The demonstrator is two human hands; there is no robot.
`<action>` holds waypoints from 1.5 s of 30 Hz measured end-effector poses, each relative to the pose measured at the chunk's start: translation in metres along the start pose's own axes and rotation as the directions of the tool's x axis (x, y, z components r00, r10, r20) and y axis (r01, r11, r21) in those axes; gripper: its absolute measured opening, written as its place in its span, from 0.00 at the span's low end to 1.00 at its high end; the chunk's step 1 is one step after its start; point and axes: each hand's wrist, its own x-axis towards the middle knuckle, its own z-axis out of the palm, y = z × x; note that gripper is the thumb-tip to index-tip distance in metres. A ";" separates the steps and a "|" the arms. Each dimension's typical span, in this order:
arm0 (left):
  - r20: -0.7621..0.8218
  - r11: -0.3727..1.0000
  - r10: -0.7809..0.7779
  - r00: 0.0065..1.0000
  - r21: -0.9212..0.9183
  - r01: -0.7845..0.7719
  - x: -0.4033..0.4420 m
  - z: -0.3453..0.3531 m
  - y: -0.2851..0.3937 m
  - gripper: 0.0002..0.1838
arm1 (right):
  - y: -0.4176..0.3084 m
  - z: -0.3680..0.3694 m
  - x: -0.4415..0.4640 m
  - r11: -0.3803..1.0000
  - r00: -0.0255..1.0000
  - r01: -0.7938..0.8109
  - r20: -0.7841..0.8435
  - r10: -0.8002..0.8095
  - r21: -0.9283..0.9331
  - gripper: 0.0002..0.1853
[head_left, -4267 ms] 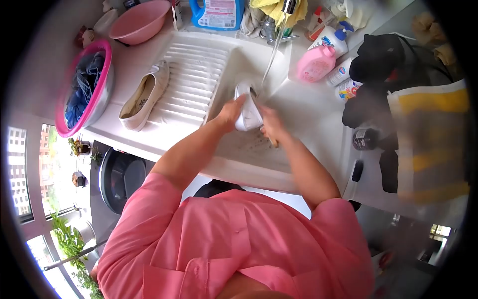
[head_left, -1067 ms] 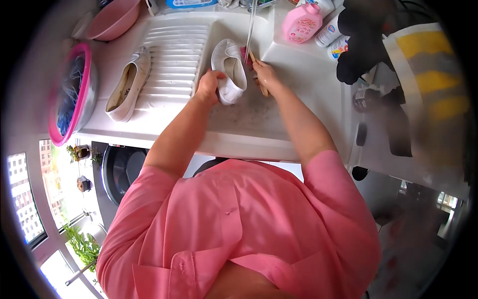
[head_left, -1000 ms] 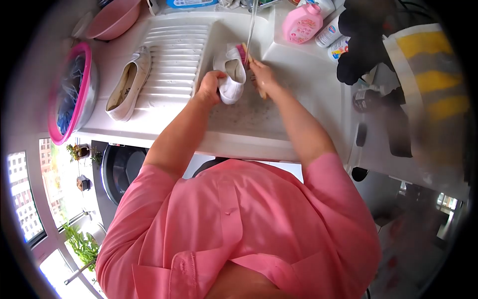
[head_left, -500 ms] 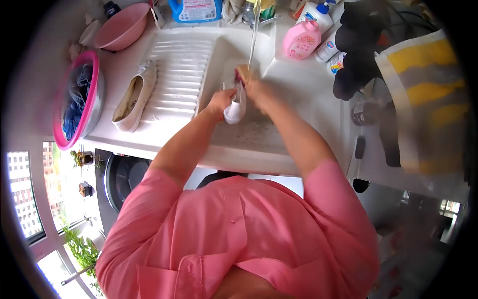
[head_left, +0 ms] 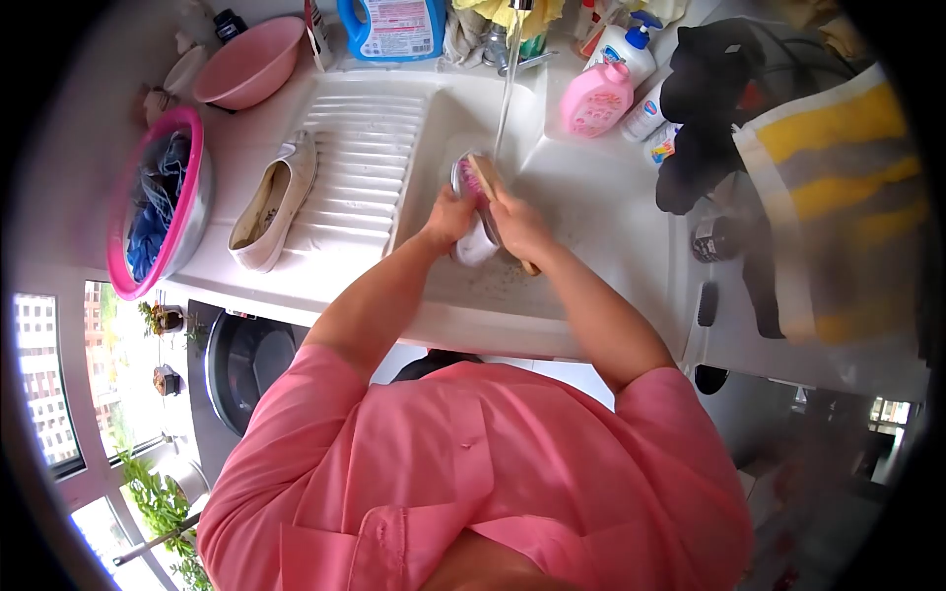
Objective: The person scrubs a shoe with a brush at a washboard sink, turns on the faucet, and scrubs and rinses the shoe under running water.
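Note:
Over the sink basin (head_left: 601, 227), my left hand (head_left: 450, 216) is closed round a white shoe (head_left: 477, 246), its toe end pointing toward me. My right hand (head_left: 520, 225) grips a wooden scrubbing brush (head_left: 485, 175) whose pink bristles press against the shoe's far part. The brush handle shows below my right wrist. Water from the tap (head_left: 519, 6) falls in a thin stream just beyond the brush. A second white shoe (head_left: 250, 237) lies on the ridged drainboard's left side, opening up.
A pink-rimmed tub (head_left: 196, 187) with dark blue clothes stands at far left, a pink basin (head_left: 258, 61) behind it. A blue detergent jug (head_left: 396, 28) and a pink bottle (head_left: 597, 99) line the back. At right lie a striped towel (head_left: 838, 197), black cloth (head_left: 705, 108) and a small brush (head_left: 707, 304).
My right hand and the brush have shifted toward me along the shoe, and the brush handle now shows past my wrist. The shoe has moved slightly nearer to me.

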 end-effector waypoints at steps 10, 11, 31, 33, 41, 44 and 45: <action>-0.179 0.984 -0.164 0.970 -0.105 0.147 0.004 -0.002 0.001 0.34 | -0.007 -0.005 -0.043 1.000 0.998 0.020 0.061 -0.021 0.016 0.24; -0.178 0.996 -0.090 0.980 -0.004 0.091 0.020 -0.004 -0.021 0.34 | -0.018 -0.024 -0.058 0.998 0.974 -0.056 0.222 0.049 0.026 0.24; -0.099 0.910 0.034 0.995 0.413 0.010 0.026 -0.010 -0.025 0.32 | -0.005 -0.004 -0.031 0.992 0.987 -0.032 0.162 0.012 0.121 0.22; -0.209 0.958 -0.038 0.977 0.269 0.094 0.002 -0.007 0.008 0.33 | -0.022 -0.016 -0.042 0.938 0.964 -0.144 0.261 0.060 0.315 0.21; -0.140 0.978 -0.058 0.989 0.189 0.084 0.010 0.006 -0.023 0.33 | 0.015 0.013 0.019 0.912 0.969 -0.231 0.167 0.184 0.339 0.30; -0.132 0.945 -0.045 0.990 0.315 0.084 0.016 0.003 -0.027 0.32 | 0.025 0.029 0.011 0.984 0.995 -0.082 -0.046 0.090 0.161 0.29; -0.154 0.943 -0.072 0.985 0.311 0.117 0.009 0.004 -0.012 0.32 | -0.004 0.011 -0.004 0.984 0.995 -0.078 -0.042 0.086 0.163 0.29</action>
